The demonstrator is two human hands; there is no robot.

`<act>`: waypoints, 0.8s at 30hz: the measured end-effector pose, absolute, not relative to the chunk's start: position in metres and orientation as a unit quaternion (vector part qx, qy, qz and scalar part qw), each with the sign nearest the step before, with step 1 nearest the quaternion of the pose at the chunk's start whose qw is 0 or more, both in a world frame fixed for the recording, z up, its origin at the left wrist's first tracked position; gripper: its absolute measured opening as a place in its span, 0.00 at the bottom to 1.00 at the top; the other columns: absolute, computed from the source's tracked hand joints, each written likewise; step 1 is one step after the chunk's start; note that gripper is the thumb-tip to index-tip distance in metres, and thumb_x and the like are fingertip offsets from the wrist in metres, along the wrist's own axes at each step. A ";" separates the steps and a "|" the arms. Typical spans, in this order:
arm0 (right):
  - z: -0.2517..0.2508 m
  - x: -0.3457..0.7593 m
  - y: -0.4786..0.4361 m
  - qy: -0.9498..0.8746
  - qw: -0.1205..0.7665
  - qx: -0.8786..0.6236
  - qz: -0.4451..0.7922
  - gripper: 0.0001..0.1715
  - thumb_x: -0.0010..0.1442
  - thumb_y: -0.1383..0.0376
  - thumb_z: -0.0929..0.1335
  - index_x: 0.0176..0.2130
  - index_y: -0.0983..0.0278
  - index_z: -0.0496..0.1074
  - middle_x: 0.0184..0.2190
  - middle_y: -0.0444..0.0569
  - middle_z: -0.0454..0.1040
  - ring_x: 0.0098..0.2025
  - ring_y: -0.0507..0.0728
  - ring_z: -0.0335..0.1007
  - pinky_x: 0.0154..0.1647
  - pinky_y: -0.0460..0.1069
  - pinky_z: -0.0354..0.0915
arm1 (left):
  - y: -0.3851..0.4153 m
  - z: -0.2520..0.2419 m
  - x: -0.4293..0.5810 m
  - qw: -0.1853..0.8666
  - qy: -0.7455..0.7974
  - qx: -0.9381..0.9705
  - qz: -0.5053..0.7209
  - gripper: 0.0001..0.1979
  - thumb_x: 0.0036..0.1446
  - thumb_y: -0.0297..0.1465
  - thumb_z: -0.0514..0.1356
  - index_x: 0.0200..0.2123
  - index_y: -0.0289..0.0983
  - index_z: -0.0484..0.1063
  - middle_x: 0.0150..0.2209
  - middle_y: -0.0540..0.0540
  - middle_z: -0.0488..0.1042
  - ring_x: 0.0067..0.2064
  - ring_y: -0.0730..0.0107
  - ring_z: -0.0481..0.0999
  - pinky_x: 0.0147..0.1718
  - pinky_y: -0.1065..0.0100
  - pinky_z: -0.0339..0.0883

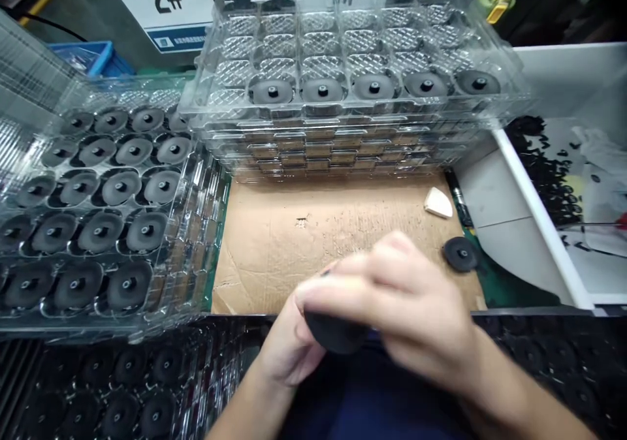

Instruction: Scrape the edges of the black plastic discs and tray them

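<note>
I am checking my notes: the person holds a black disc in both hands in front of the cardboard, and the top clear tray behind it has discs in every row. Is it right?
No. The head view shows the top clear tray with discs only in its front row. The rest stands: the left hand and right hand hold a black disc in front of the cardboard.

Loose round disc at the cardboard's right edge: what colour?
The disc is black, shown best in the head view.
</note>
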State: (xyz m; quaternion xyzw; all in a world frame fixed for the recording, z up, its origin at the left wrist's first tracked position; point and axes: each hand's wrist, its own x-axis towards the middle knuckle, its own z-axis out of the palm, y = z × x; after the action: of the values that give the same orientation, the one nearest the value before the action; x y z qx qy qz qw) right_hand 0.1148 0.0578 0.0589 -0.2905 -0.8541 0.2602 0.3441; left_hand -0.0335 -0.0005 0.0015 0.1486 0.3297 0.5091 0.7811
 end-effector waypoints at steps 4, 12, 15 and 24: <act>0.018 0.123 0.083 -0.752 0.307 -0.445 0.377 0.14 0.62 0.69 0.63 0.44 0.59 0.74 0.38 0.45 0.77 0.39 0.53 0.72 0.38 0.48 0.65 | -0.003 -0.005 -0.041 0.794 0.229 0.075 0.559 0.29 0.40 0.42 0.69 0.48 0.45 0.72 0.51 0.47 0.76 0.46 0.62 0.78 0.47 0.67 0.70; -0.078 0.099 0.057 -0.714 0.286 -0.523 0.368 0.17 0.60 0.67 0.62 0.47 0.61 0.73 0.49 0.56 0.66 0.46 0.60 0.69 0.44 0.56 0.68 | -0.001 -0.006 -0.061 0.803 0.157 0.042 0.573 0.22 0.54 0.46 0.56 0.50 0.46 0.71 0.47 0.50 0.78 0.47 0.62 0.78 0.45 0.67 0.72; -0.065 0.102 0.047 -0.701 0.307 -0.543 0.345 0.16 0.62 0.67 0.61 0.48 0.61 0.71 0.45 0.53 0.68 0.36 0.55 0.69 0.35 0.51 0.68 | -0.003 -0.011 -0.066 0.755 0.215 0.126 0.606 0.22 0.60 0.46 0.49 0.57 0.53 0.62 0.49 0.51 0.75 0.43 0.67 0.79 0.43 0.68 0.73; -0.022 0.113 0.016 -0.784 0.324 -0.448 0.281 0.29 0.61 0.74 0.63 0.59 0.55 0.59 0.43 0.48 0.72 0.33 0.52 0.68 0.36 0.48 0.67 | -0.010 -0.024 -0.067 0.338 0.483 0.609 0.530 0.55 0.48 0.25 0.65 0.65 0.46 0.26 0.51 0.41 0.68 0.54 0.63 0.69 0.55 0.57 0.63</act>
State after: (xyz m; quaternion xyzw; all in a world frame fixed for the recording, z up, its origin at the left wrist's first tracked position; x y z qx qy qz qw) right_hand 0.1131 0.0164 -0.0225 -0.4480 -0.7842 0.2814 0.3242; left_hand -0.0673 -0.0099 -0.0244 0.6092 0.4834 0.5304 0.3375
